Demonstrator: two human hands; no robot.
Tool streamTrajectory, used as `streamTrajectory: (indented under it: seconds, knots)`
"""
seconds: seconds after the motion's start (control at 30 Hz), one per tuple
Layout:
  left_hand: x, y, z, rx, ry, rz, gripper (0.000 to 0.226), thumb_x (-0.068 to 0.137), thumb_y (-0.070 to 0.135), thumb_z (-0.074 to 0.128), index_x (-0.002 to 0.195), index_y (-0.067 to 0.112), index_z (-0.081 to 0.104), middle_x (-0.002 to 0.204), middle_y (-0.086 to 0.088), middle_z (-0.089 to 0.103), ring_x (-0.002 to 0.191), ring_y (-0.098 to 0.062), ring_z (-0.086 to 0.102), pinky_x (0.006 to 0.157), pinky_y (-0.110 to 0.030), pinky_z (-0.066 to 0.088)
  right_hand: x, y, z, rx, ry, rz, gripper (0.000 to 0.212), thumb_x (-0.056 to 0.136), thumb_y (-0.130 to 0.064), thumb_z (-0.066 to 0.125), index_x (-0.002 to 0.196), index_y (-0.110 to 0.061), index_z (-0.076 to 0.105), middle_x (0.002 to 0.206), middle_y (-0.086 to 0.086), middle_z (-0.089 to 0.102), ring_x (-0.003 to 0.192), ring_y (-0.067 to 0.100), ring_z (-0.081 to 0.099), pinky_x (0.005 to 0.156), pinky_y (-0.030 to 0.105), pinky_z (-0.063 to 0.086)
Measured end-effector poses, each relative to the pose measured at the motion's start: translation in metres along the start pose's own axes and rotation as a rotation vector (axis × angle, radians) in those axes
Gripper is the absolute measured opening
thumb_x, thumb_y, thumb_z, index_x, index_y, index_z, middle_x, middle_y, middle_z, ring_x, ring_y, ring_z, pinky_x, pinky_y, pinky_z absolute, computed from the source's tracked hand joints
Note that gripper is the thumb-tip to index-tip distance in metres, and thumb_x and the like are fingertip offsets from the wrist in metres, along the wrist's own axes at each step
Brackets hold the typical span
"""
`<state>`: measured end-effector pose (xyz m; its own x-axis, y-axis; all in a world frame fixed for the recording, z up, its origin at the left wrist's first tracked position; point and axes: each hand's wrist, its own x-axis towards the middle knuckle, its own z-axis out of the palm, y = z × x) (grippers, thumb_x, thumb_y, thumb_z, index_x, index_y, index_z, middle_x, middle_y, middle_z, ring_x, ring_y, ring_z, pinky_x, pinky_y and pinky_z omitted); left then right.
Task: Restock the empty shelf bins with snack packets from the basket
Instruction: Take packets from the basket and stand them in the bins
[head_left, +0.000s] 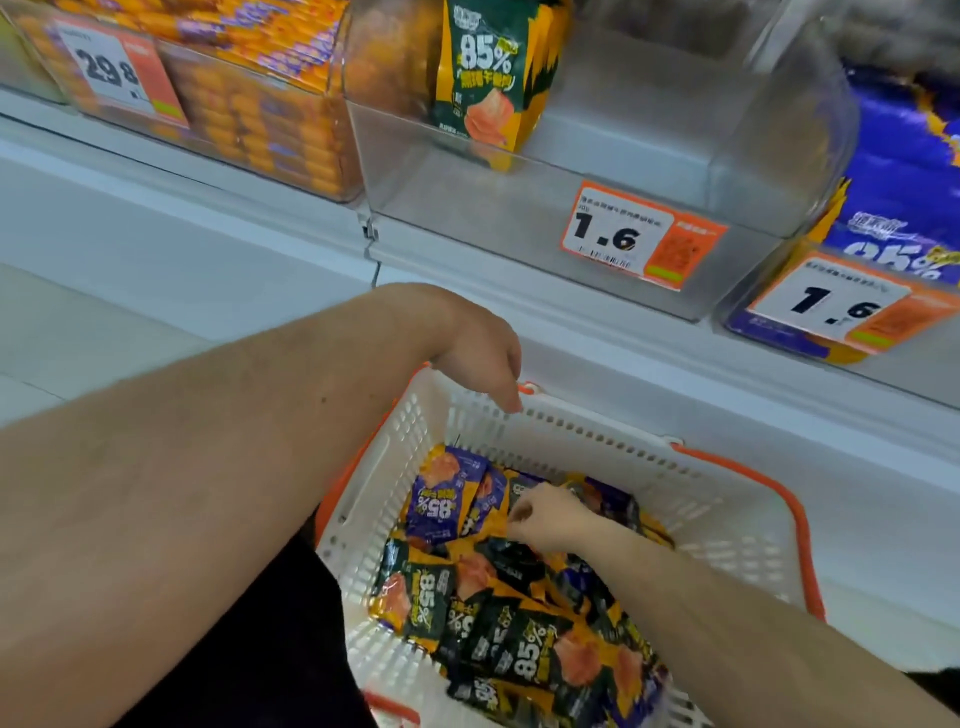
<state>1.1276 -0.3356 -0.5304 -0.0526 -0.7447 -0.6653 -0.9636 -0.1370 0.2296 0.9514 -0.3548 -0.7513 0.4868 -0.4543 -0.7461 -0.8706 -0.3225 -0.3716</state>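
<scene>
Clear bin mostly open right of its upright green packets, full bins either side, basket open-topped below

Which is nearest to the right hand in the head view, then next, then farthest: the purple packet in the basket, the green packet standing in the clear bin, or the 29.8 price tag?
From the right hand:
1. Purple packet, just left of it in the basket.
2. Green packet, upright in the clear bin above.
3. 29.8 price tag, far upper left.

The left hand hangs from a bent wrist, fingers drooping loosely and holding nothing, its forearm stretched across the view. The right hand reaches down, fingers curled in a pinch.
</scene>
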Motion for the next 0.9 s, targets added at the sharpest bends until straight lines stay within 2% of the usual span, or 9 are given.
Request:
streamTrajectory:
  seconds: [0.1,0.23,0.3,0.4,0.53,0.6,0.73,0.83,0.9]
  knots:
    - [0.004,0.001,-0.002,0.003,-0.001,-0.001,0.054,0.095,0.047,0.055,0.141,0.021,0.048,0.138,0.002,0.053,0.123,-0.022,0.052,0.106,-0.044,0.043,0.006,0.003,0.019,0.047,-0.057,-0.017,0.037,0.088,-0.043,0.069,0.084,-0.007,0.067,0.083,0.014,0.063,0.073,0.029,0.059,0.06,0.033,0.04]
    - [0.009,0.001,-0.002,0.004,-0.011,-0.006,0.055,0.094,0.048,0.056,0.142,0.022,0.047,0.139,0.003,0.052,0.124,-0.023,0.051,0.105,-0.043,0.043,0.011,-0.003,0.032,-0.039,0.002,-0.079,0.03,0.084,-0.049,0.071,0.096,-0.022,0.076,0.094,-0.003,0.07,0.085,0.015,0.063,0.076,0.036,0.056]
    - [0.011,0.002,-0.002,0.001,-0.014,-0.003,0.056,0.093,0.048,0.057,0.142,0.022,0.047,0.14,0.003,0.051,0.125,-0.023,0.051,0.105,-0.044,0.043,0.012,-0.007,0.035,-0.091,0.026,-0.096,0.025,0.086,-0.044,0.071,0.094,-0.021,0.076,0.098,-0.004,0.071,0.087,0.015,0.064,0.08,0.038,0.057]
    - [0.011,0.003,-0.004,0.0,-0.006,0.003,0.056,0.093,0.048,0.057,0.142,0.022,0.047,0.14,0.003,0.051,0.124,-0.025,0.051,0.106,-0.045,0.042,0.011,-0.012,0.029,-0.152,0.043,-0.11,0.016,0.089,-0.034,0.069,0.083,-0.02,0.072,0.091,-0.003,0.068,0.084,0.017,0.062,0.071,0.033,0.053]
    - [0.007,0.001,-0.005,-0.024,0.017,0.0,0.055,0.093,0.047,0.057,0.141,0.022,0.048,0.14,0.003,0.051,0.124,-0.023,0.051,0.106,-0.043,0.042,-0.002,-0.011,0.006,-0.125,0.084,-0.121,0.02,0.092,-0.027,0.067,0.073,-0.02,0.064,0.081,-0.006,0.061,0.075,0.013,0.056,0.066,0.03,0.048]
    - [0.005,0.0,-0.005,-0.029,0.025,0.0,0.055,0.094,0.046,0.057,0.141,0.02,0.048,0.141,0.003,0.051,0.125,-0.021,0.05,0.106,-0.042,0.042,-0.009,-0.006,-0.007,-0.114,0.162,-0.123,0.017,0.092,-0.025,0.067,0.076,-0.018,0.069,0.084,-0.004,0.064,0.076,0.014,0.057,0.071,0.033,0.052]
    - [0.0,-0.001,-0.004,-0.029,0.031,0.003,0.054,0.094,0.045,0.056,0.141,0.019,0.048,0.142,0.002,0.049,0.125,-0.022,0.05,0.106,-0.041,0.042,-0.022,0.003,-0.029,-0.223,0.319,-0.128,0.019,0.096,-0.025,0.059,0.104,-0.02,0.075,0.106,-0.006,0.071,0.091,0.014,0.061,0.081,0.028,0.05]
    - [-0.003,-0.002,-0.005,-0.052,0.049,0.011,0.054,0.095,0.045,0.056,0.141,0.019,0.048,0.142,0.002,0.049,0.125,-0.022,0.05,0.105,-0.04,0.042,-0.031,0.002,-0.046,-0.207,0.393,-0.134,0.016,0.097,-0.027,0.055,0.097,-0.022,0.071,0.098,-0.005,0.068,0.086,0.014,0.059,0.073,0.028,0.046]
    - [-0.005,-0.005,-0.007,-0.065,0.072,0.011,0.053,0.095,0.046,0.056,0.138,0.017,0.051,0.138,0.002,0.052,0.122,-0.022,0.052,0.105,-0.04,0.042,-0.038,-0.004,-0.062,-0.149,0.431,-0.14,0.017,0.097,-0.026,0.056,0.088,-0.016,0.066,0.087,-0.003,0.063,0.077,0.015,0.056,0.064,0.028,0.041]
